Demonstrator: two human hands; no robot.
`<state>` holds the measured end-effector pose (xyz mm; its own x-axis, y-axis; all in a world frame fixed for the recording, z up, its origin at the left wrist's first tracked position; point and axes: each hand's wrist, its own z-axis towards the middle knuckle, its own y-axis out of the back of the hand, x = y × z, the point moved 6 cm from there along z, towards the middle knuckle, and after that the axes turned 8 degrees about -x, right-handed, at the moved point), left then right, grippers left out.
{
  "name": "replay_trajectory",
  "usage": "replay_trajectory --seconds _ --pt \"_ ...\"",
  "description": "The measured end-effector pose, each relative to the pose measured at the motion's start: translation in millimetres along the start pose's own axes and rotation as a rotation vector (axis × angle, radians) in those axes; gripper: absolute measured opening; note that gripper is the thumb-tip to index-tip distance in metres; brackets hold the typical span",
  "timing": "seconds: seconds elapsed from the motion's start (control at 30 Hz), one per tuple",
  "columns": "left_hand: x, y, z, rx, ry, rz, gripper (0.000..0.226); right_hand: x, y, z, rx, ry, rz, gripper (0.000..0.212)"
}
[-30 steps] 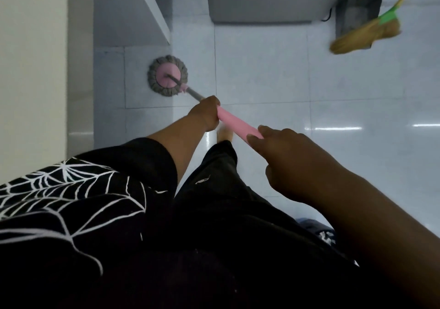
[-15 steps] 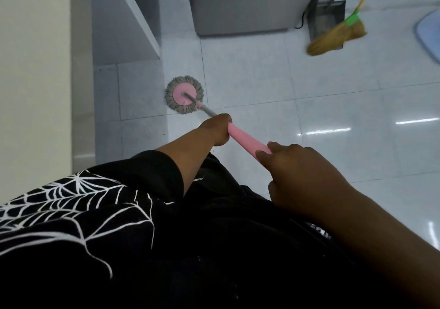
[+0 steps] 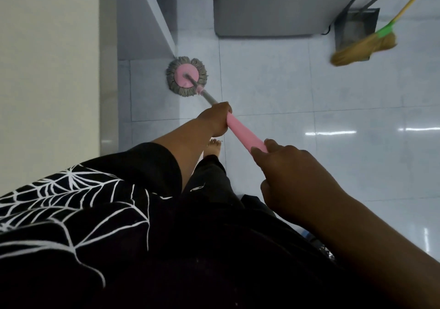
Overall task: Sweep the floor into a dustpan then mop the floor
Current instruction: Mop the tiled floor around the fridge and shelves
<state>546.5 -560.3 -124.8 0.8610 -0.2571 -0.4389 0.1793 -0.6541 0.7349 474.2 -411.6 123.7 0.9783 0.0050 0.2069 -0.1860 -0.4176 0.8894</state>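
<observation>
A round mop head (image 3: 186, 76) with grey strands and a pink disc rests flat on the pale tiled floor (image 3: 297, 99), close to a cabinet corner. Its grey shaft runs back into a pink handle (image 3: 245, 134). My left hand (image 3: 217, 118) grips the handle's lower end. My right hand (image 3: 292, 177) is closed around the upper end, nearer to me. A straw broom (image 3: 364, 48) with a green collar and a grey dustpan (image 3: 356, 28) lean at the back right.
A white cabinet side (image 3: 145, 23) stands at the left, next to the mop head. A grey appliance (image 3: 273, 6) stands at the back. A cream wall (image 3: 47, 70) fills the left edge. My bare foot (image 3: 214, 145) shows below my left hand.
The mop head has been pushed away from me, up to the cabinet's corner. Both hands kept their grip on the handle.
</observation>
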Motion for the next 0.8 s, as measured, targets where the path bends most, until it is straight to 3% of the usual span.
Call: replay_trajectory --seconds 0.2,0.47,0.8 --pt "15.7 43.7 40.5 -0.046 -0.014 -0.003 0.035 0.9 28.3 58.2 0.024 -0.028 -0.017 0.045" --pt "-11.5 57.8 61.3 -0.057 0.026 -0.012 0.032 -28.1 60.5 69.4 -0.007 -0.128 0.063 0.051" --pt "-54.2 54.5 65.9 -0.035 0.008 -0.013 0.04 -53.8 72.1 42.5 -0.035 -0.073 0.047 0.034"
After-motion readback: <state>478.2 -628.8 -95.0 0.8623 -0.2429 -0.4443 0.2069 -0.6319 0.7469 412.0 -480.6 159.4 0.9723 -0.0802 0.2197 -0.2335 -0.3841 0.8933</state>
